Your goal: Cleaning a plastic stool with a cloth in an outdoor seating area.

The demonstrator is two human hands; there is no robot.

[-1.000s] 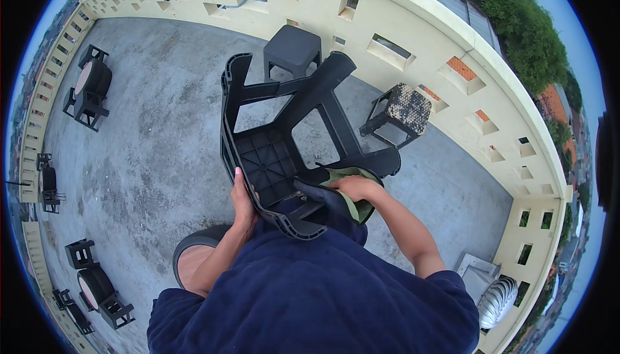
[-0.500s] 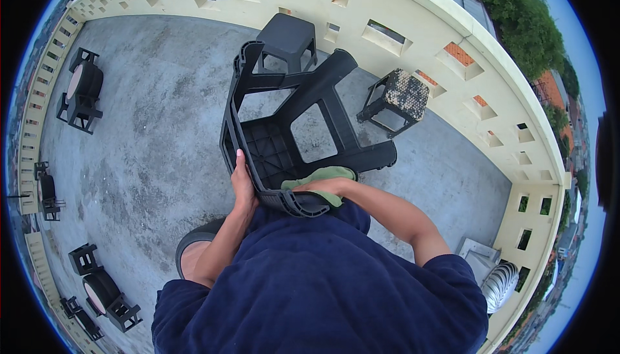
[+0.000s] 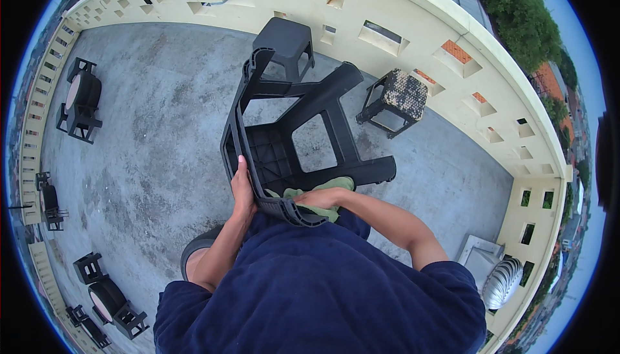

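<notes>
A black plastic stool [image 3: 268, 150] is tipped over in front of my body, its hollow underside and ribbed seat facing me. My left hand [image 3: 243, 189] grips the stool's left edge, thumb lying along the rim. Inside the near part of the frame, my right hand [image 3: 323, 197] presses a green cloth [image 3: 340, 184] against the plastic. The fingers of that hand are partly hidden by the cloth and the stool's near leg.
Beyond the held stool stands another dark stool [image 3: 282, 37]. A stool with a speckled, worn top [image 3: 400, 95] is near the cream perforated wall [image 3: 426, 24]. Round seats or tables with small black stools [image 3: 82, 92] line the left side. A metal roof ventilator [image 3: 504, 283] sits at right.
My right hand and the cloth have shifted slightly left and down along the near part of the stool. The stool has tilted a little; my left hand keeps its grip.
</notes>
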